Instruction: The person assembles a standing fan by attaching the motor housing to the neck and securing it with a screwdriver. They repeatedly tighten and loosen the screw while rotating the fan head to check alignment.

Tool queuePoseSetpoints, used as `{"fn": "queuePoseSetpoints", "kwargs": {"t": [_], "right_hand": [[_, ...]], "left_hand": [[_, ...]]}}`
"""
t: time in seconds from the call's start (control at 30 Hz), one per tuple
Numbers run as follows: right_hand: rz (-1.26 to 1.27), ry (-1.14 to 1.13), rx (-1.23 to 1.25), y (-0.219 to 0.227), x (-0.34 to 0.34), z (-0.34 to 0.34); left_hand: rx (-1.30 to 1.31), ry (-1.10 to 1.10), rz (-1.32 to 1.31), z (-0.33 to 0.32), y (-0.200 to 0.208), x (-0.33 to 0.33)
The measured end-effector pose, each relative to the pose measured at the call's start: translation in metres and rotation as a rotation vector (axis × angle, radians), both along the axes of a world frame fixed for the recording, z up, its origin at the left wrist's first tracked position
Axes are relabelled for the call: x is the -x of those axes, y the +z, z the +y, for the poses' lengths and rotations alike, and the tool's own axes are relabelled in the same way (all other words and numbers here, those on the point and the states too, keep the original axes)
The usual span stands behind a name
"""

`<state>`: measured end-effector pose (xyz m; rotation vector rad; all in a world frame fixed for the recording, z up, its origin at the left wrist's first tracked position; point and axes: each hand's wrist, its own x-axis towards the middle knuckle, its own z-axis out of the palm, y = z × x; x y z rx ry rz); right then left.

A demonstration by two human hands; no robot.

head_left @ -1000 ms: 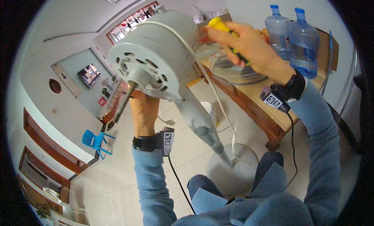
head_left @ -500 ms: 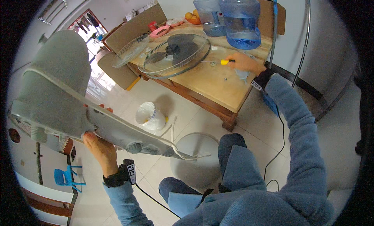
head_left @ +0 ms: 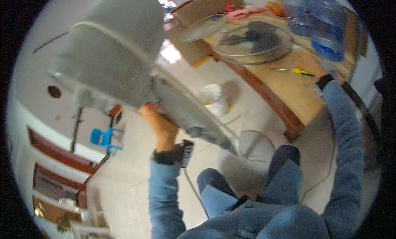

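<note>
My left hand (head_left: 159, 123) is wrapped round the neck of a grey electric fan (head_left: 119, 61), just under its large housing. The fan leans at a slant, its column running down toward a round grey base (head_left: 235, 169) between my knees. A pale cord (head_left: 123, 45) runs along it. On the wooden table, my right hand (head_left: 309, 63) is beside a screwdriver (head_left: 298, 70) with a yellow and black handle. The handle shows clear of my palm; my fingers are blurred. Left of that hand lies the fan's wire guard (head_left: 231, 57) with dark blades (head_left: 260, 35).
Two blue water bottles (head_left: 328, 28) stand at the back right of the table (head_left: 297, 98). A second clear guard (head_left: 202, 28) lies at its left edge. A white bin (head_left: 214, 99) is on the floor, and a blue chair (head_left: 106, 138) stands at the left.
The view has swung left, so everything appears farther right. My right hand has shifted off the screwdriver's handle, which it was gripping before. My left hand keeps its hold on the fan.
</note>
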<state>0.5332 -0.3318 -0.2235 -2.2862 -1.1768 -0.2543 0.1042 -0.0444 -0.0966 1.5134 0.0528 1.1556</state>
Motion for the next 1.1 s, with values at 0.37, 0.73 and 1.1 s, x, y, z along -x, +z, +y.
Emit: {"fn": "queuePoseSetpoints", "kwargs": {"t": [0.37, 0.73, 1.1], "right_hand": [[-0.030, -0.212, 0.058, -0.022, -0.028, 0.003], [0.061, 0.700, -0.514, 0.137, 0.193, 0.068], [-0.541, 0.741, -0.492, 0.175, 0.270, 0.134]], "left_hand": [[-0.141, -0.138, -0.031, -0.030, 0.004, -0.012], [-0.155, -0.161, -0.004, -0.029, 0.006, -0.010], [-0.071, -0.239, -0.075, -0.026, 0.001, -0.007]]}}
